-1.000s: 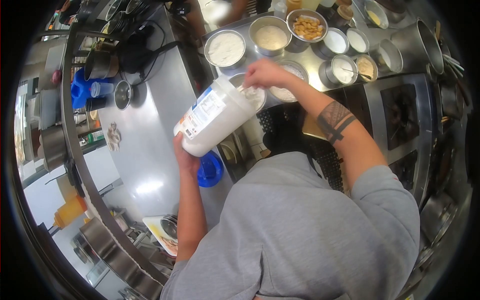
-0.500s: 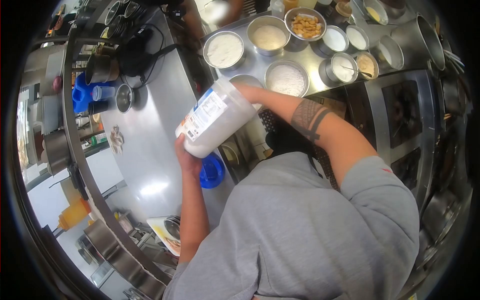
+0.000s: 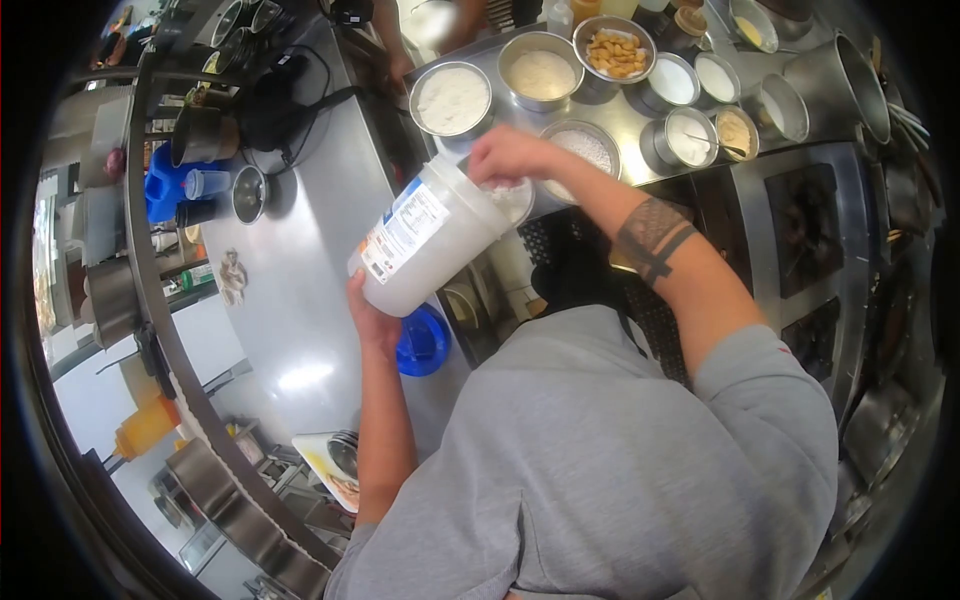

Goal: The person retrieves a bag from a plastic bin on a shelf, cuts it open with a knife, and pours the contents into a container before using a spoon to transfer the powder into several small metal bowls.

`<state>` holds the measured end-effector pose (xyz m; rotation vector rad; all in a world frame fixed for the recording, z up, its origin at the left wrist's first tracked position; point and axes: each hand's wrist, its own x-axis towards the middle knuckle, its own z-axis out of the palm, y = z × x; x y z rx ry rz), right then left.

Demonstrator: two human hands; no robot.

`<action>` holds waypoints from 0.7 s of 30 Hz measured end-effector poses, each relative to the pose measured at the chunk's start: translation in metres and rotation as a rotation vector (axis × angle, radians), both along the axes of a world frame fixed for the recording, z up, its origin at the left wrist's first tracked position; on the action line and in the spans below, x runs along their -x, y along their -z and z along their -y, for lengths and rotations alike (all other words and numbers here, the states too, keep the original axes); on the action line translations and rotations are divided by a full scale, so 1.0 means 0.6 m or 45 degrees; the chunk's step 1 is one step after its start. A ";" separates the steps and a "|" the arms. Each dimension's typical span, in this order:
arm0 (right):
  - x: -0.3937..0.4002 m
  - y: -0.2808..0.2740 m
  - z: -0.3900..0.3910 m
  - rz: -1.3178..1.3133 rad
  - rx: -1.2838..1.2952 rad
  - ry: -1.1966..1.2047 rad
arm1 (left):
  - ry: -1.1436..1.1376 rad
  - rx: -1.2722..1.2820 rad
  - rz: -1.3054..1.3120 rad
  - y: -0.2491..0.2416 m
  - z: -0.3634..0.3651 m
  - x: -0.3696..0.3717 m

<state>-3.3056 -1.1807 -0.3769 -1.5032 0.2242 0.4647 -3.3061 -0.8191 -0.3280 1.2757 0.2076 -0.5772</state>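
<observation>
A large translucent plastic tub (image 3: 455, 245) with a white and blue label leans over the counter edge, its mouth toward the upper right. My left hand (image 3: 374, 318) grips it at the base. Just outside the rim is my right hand (image 3: 512, 157), fingers curled and closed; whatever they hold is hidden. Directly below that hand sits a metal bowl (image 3: 522, 207) with white powder, partly covered by the hand and tub. Beside it, a metal pan of white powder (image 3: 590, 150) is partly behind my right wrist. A blue lid (image 3: 424, 345) lies under the tub's lower end.
Pans of flour (image 3: 450, 98) and pale powder (image 3: 541, 75), a bowl of golden-brown pieces (image 3: 615, 54) and several smaller metal containers stand on the far counter. At left are a small metal bowl (image 3: 250, 193) and a crumpled cloth (image 3: 232, 278). Another person's arm (image 3: 391, 40) shows at the top.
My right hand has come out of the tub's mouth and moved up and right, over the bowl of white powder. The left hand still holds the tub, which has barely shifted.
</observation>
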 end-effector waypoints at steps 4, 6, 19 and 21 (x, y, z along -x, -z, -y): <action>-0.020 0.037 -0.076 0.473 0.297 -0.120 | 0.037 0.014 0.021 -0.010 0.010 0.004; -0.021 0.043 -0.085 0.442 0.104 -0.062 | 0.039 -0.006 0.023 -0.011 0.008 0.004; 0.026 0.012 0.072 -0.061 0.357 -0.023 | 0.011 0.003 0.014 -0.001 -0.007 0.005; 0.028 -0.004 0.078 -0.061 0.294 0.023 | -0.035 0.011 -0.006 -0.004 -0.006 0.007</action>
